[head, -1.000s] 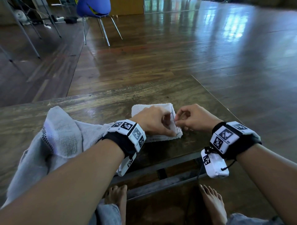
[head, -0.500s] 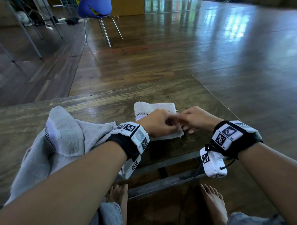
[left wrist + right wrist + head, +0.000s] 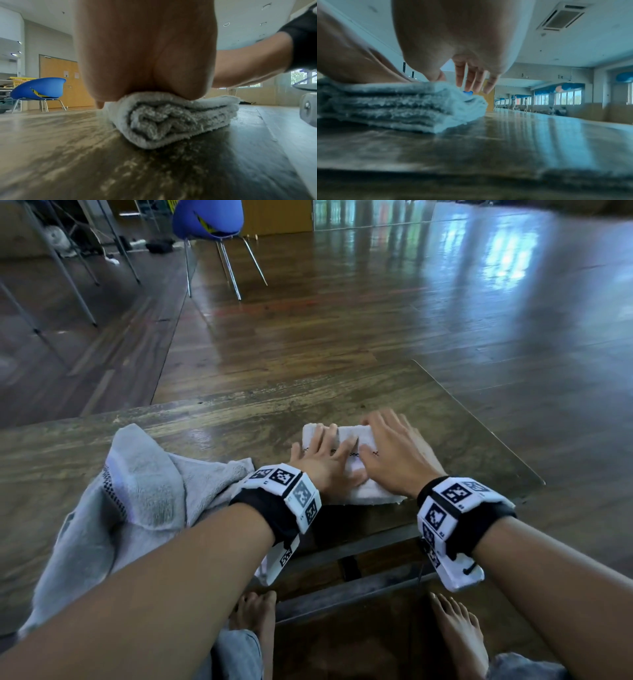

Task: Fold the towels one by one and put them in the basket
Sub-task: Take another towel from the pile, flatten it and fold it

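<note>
A small white towel, folded into a thick stack of layers, lies on the wooden table near its front right. Both hands lie flat on top of it, fingers straight and spread. My left hand presses its left half, and my right hand presses its right half, fingertips reaching past the far edge. The left wrist view shows my left hand pushing down on the folded towel. In the right wrist view the layered towel sits under my right hand. No basket on the table is in view.
A crumpled grey towel is heaped on the table's left side, partly under my left forearm. The table's right edge runs close beside the right hand. A blue chair stands on the wooden floor beyond. Bare feet show under the table.
Both hands, which were pinching the white towel's near right edge with curled fingers, have flattened and slid forward on top of it. The towel now lies as a narrower folded stack.
</note>
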Action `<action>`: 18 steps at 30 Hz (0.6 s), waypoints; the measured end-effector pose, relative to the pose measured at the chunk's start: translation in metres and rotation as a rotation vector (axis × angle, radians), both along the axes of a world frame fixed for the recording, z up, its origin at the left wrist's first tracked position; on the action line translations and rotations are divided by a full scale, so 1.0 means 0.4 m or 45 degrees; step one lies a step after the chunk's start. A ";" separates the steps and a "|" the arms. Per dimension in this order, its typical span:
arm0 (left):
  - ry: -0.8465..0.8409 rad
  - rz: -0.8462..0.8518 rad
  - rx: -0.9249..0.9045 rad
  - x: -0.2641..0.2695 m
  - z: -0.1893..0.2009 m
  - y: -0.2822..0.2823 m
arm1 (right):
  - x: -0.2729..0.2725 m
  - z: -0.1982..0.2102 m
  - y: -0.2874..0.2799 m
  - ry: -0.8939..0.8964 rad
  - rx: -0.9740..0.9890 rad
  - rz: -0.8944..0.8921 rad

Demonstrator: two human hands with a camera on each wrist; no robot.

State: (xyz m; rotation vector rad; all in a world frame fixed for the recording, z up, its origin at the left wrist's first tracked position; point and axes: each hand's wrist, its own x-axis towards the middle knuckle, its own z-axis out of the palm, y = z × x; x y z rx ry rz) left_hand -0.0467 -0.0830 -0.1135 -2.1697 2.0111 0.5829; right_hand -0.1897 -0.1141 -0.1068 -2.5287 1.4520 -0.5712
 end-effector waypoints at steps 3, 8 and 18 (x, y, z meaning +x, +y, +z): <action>0.040 -0.049 0.001 0.005 -0.009 0.010 | 0.020 -0.046 0.013 0.043 0.236 0.136; 0.106 -0.047 0.024 0.024 -0.007 0.015 | 0.020 -0.095 0.011 0.074 0.358 0.082; 0.174 0.023 0.056 0.052 -0.018 0.001 | 0.010 -0.100 -0.002 0.051 0.487 -0.025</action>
